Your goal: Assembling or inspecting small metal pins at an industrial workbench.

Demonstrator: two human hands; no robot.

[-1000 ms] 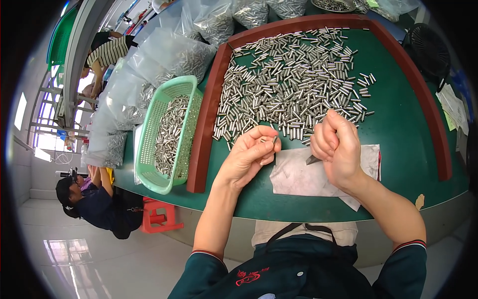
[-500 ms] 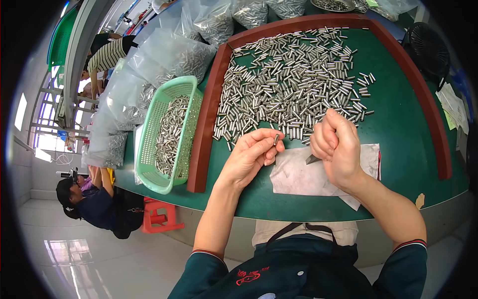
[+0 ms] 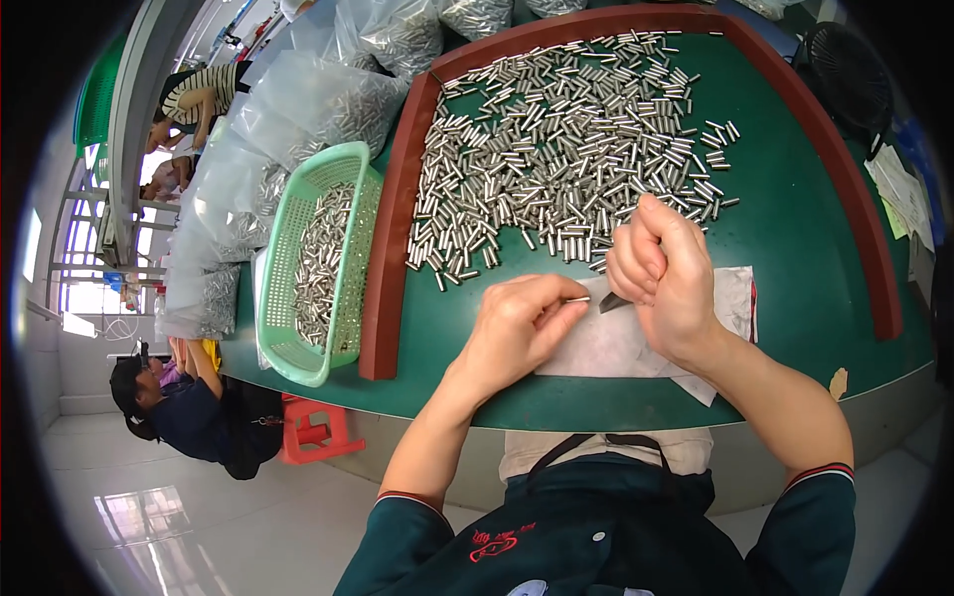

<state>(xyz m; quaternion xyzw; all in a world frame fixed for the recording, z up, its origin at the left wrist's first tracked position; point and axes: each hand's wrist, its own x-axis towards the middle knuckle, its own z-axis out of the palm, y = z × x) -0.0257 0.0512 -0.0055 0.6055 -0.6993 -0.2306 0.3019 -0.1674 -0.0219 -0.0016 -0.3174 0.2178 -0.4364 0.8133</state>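
Observation:
My left hand (image 3: pixel 515 326) pinches one small metal pin (image 3: pixel 578 299) between thumb and fingertips, above a stained white cloth (image 3: pixel 626 353). Closed in a fist, my right hand (image 3: pixel 664 283) grips a small tool with a dark, flat, pointed blade (image 3: pixel 612 302); its handle is hidden in my palm. The blade tip points left, close to the pin but seemingly apart from it. Beyond both hands, a spread of loose metal pins (image 3: pixel 566 149) lies on the green tabletop (image 3: pixel 775 228).
Red-brown rails (image 3: pixel 390 278) frame the pins. A green plastic basket (image 3: pixel 316 370) with more pins stands at the left. Clear bags of pins (image 3: pixel 328 99) line the far left side. A black fan (image 3: pixel 845 74) is at the far right. Another person (image 3: pixel 189 407) sits beyond the left edge.
My left hand has turned knuckles-up and come slightly right and nearer to me, bringing the pin close to the blade. The right hand stays almost in place. The whole view has shifted slightly.

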